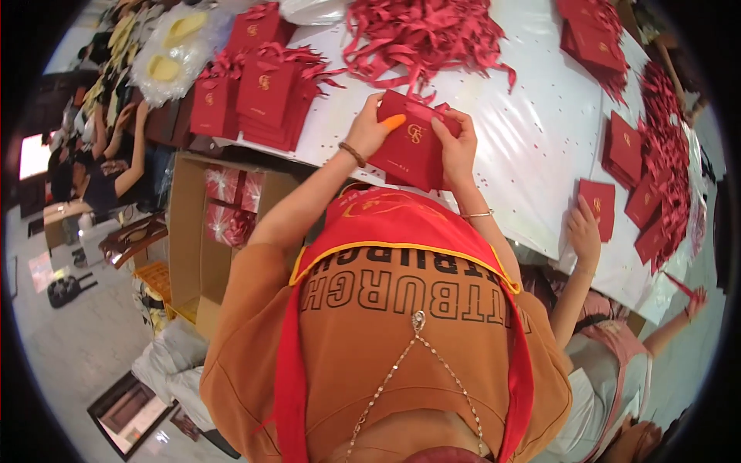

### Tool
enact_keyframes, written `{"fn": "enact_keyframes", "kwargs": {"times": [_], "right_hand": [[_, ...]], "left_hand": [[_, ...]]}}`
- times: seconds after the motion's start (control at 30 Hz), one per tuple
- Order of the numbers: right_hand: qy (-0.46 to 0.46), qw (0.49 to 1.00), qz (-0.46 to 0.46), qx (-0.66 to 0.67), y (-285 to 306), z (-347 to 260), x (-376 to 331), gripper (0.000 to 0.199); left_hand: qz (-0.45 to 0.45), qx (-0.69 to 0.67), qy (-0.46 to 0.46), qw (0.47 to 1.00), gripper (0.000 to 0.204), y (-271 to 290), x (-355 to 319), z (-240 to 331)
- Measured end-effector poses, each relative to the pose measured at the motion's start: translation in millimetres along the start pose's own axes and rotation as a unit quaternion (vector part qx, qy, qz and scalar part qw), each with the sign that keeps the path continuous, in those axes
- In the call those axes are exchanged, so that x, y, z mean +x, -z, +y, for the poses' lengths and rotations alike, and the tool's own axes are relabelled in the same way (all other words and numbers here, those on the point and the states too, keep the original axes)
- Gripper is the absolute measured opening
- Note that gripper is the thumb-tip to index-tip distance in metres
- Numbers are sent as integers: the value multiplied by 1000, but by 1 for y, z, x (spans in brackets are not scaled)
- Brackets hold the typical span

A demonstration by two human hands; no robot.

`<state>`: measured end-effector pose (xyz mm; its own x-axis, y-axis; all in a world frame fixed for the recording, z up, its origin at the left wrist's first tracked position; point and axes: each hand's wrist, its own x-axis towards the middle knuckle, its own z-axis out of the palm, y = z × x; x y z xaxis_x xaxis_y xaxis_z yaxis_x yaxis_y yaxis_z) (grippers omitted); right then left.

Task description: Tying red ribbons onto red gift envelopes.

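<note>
A flat dark-red paper gift bag [403, 154] with gold print is held up in front of me over the near edge of the white table [509, 154]. My left hand [368, 131], with an orange cover on its thumb, grips the bag's upper left side. My right hand [458, 147] pinches its upper right side, the thumb on the front near a red ribbon across the top. The fingers behind the bag are hidden. Beyond it lies a heap of red ribbons [424, 35].
Stacks of red bags [266, 96] stand at the left. More bags [627, 150] and ribbons lie at the right, where a co-worker's hand [584, 231] touches a bag [598, 207]. An open cardboard box [189, 231] holding wrapped red packs stands beside my left arm.
</note>
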<state>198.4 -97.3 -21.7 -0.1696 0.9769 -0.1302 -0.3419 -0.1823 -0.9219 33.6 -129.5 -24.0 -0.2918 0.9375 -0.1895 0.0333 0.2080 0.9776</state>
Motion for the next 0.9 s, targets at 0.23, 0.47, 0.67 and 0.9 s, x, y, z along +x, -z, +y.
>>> {"fn": "enact_keyframes", "kwargs": {"times": [0.23, 0.47, 0.67, 0.9], "right_hand": [[-39, 993, -92, -64, -47, -27, 3, 43], [-94, 978, -167, -84, -32, -15, -4, 36], [-102, 986, -106, -77, -12, -14, -4, 25], [-82, 992, -12, -97, 22, 2, -5, 20]], "left_hand": [[157, 277, -302, 898, 53, 63, -4, 54], [252, 294, -272, 881, 54, 239, 52, 68], [205, 612, -199, 738, 52, 242, 75, 0], [223, 516, -188, 805, 44, 232, 78, -14]]}}
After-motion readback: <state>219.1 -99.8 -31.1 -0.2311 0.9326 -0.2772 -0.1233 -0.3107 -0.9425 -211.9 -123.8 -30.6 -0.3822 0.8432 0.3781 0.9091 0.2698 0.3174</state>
